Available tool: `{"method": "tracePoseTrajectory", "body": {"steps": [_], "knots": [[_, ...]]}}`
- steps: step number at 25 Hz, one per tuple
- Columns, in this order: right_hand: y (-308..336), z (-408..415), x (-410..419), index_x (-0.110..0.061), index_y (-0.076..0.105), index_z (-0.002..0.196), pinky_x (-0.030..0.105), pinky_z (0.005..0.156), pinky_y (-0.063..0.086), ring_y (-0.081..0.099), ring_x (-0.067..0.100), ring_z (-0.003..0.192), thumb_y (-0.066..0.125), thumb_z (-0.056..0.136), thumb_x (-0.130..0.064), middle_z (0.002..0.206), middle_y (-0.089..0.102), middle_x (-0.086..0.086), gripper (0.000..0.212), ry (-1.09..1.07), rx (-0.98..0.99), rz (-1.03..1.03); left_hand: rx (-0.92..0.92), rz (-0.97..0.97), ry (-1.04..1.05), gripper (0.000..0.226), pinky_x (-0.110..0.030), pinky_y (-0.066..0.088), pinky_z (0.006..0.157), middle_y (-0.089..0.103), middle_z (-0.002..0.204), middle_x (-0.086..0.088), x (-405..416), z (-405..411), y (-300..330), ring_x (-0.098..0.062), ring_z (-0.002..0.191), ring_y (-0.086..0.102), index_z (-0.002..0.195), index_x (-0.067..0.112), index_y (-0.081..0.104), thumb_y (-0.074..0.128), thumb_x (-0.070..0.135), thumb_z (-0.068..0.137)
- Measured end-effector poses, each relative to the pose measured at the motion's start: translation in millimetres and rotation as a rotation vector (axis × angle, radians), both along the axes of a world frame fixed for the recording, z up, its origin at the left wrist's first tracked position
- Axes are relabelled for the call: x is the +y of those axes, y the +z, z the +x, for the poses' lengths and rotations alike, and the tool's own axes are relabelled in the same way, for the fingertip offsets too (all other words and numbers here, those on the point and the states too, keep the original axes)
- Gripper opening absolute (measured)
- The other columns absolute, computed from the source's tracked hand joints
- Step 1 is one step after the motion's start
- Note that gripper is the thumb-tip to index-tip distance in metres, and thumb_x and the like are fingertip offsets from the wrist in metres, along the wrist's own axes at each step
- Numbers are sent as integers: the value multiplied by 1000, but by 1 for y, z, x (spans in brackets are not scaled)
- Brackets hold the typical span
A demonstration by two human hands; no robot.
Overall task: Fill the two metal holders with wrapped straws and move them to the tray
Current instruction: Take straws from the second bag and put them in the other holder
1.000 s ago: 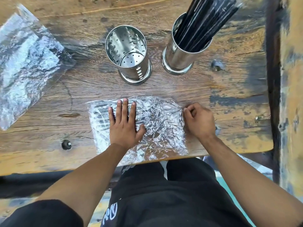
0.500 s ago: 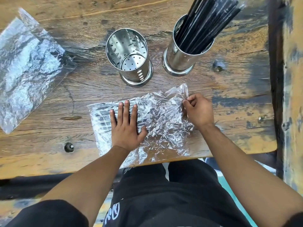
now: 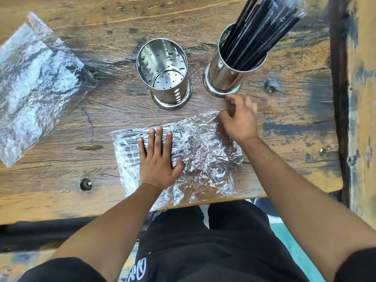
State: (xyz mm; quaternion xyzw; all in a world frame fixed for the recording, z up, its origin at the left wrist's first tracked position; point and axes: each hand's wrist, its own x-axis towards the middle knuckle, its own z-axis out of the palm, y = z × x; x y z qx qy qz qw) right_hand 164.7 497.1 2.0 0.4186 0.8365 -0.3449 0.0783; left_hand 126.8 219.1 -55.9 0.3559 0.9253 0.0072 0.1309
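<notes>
An empty perforated metal holder (image 3: 162, 72) stands upright on the wooden table. To its right a second metal holder (image 3: 225, 76) is packed with black wrapped straws (image 3: 262, 27). Near the front edge lies a crinkled clear plastic bag (image 3: 203, 155) with black straws inside at its left end. My left hand (image 3: 158, 159) lies flat on that bag, fingers spread, pressing it down. My right hand (image 3: 238, 119), blurred, pinches the bag's far right corner just in front of the full holder's base.
Another clear plastic bag (image 3: 34, 82) lies flat at the far left of the table (image 3: 284, 119). A bolt head (image 3: 85, 184) sits near the front edge. A painted wooden beam (image 3: 362, 98) runs along the right side. My legs are below the table edge.
My right hand moved up and away from me along the bag's right edge toward the full holder, drawing the plastic corner with it. The left hand stayed flat on the bag.
</notes>
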Motion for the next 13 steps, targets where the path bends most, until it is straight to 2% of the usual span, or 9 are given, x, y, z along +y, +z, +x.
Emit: {"method": "tracePoseTrajectory", "body": {"steps": [2,3,4,6,8,9,11,13], "knots": [[2,-11,7,-30,66,119,28,96,48,51,14,108,63,96,-32,104,62,-8,23,83,-16,-89,-11,12,4,90,-63,3,123,4,171,-15,0,-1,0,-33,158,-3,163,16,15,39,62,90],[3,-14,12,-30,69,106,24,85,54,61,13,99,64,97,-27,96,66,-9,10,53,-18,-166,-16,13,4,90,-63,3,123,4,171,-15,1,-1,0,-33,158,-3,163,16,15,39,62,90],[4,-14,17,-29,69,95,15,72,56,66,8,89,65,97,-21,89,68,-11,9,36,-26,-195,-19,9,4,90,-63,3,123,4,171,-15,1,-1,1,-33,158,-3,163,16,15,38,63,90],[4,-11,23,-28,67,86,2,55,48,63,-5,76,65,98,-15,84,68,-15,18,37,-64,-187,-27,8,6,89,-63,4,123,3,171,-15,1,0,3,-33,158,-3,163,15,15,37,64,92],[4,-10,22,-30,65,83,1,52,44,59,-9,74,66,98,-17,83,66,-17,20,30,-80,-152,-55,28,7,90,-63,2,123,1,171,-14,1,-1,6,-33,158,-4,163,15,14,35,67,93],[6,-9,16,-32,65,83,3,58,44,59,-7,77,66,98,-22,85,65,-19,18,8,-75,-115,-76,45,6,90,-63,1,123,1,171,-14,0,-2,8,-32,158,-4,164,16,14,32,70,94],[7,-5,6,-32,66,94,15,82,44,55,5,97,67,96,-32,101,61,-12,2,-36,-42,37,-133,90,5,90,-62,0,123,1,171,-13,-2,-3,14,-32,158,-4,164,16,12,26,72,94],[10,4,-6,-23,66,111,27,102,42,48,14,113,62,98,-33,116,56,-2,17,-75,36,183,-192,151,1,89,-62,-2,123,1,171,-13,-3,-6,21,-31,158,-5,164,15,11,23,70,95]]}}
